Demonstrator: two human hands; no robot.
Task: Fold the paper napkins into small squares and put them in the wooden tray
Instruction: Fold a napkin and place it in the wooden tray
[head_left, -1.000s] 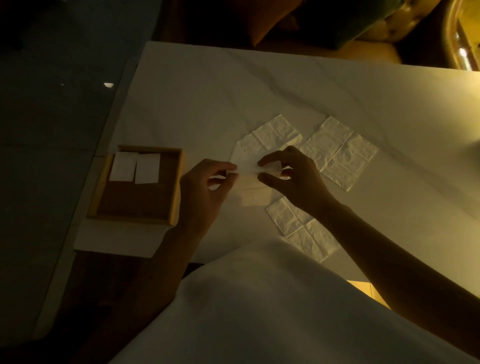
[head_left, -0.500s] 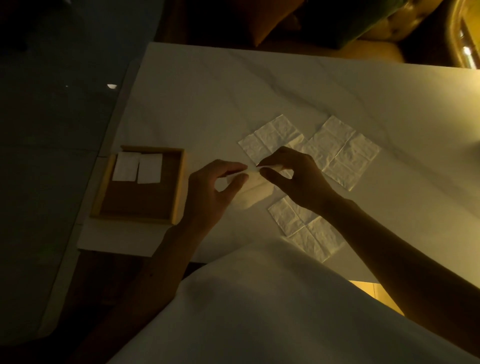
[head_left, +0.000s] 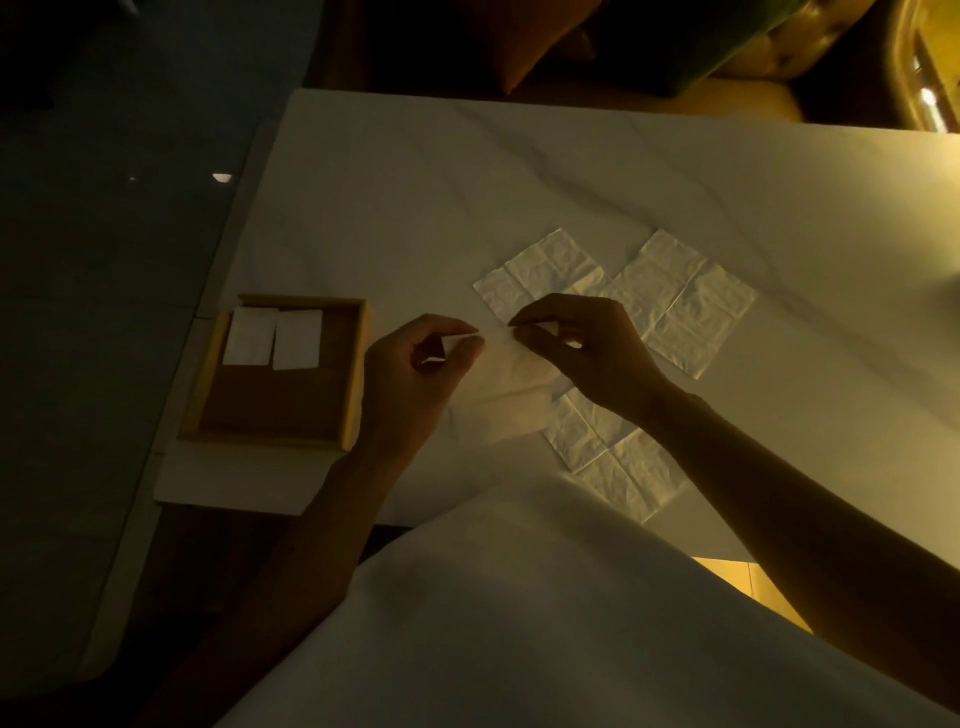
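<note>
A half-folded white napkin (head_left: 506, 400) lies on the table in front of me. My left hand (head_left: 410, 379) pinches its upper left corner and my right hand (head_left: 582, 353) pinches its upper right corner. Three unfolded napkins lie flat: one behind my hands (head_left: 540, 270), one to the right (head_left: 685, 306), one near the table's front edge (head_left: 618, 462). The wooden tray (head_left: 353, 374) sits at the left and holds two folded white napkins (head_left: 275, 340) side by side along its far wall.
The white marble table (head_left: 467, 182) stretches far and right of the napkins. Its left edge runs just beside the tray, over a dark floor. My white garment (head_left: 519, 623) covers the near foreground. Cushioned seating stands beyond the far edge.
Both hands have brought the napkin's upper edge down and toward me, closer to the table. The tray and the flat napkins have not moved.
</note>
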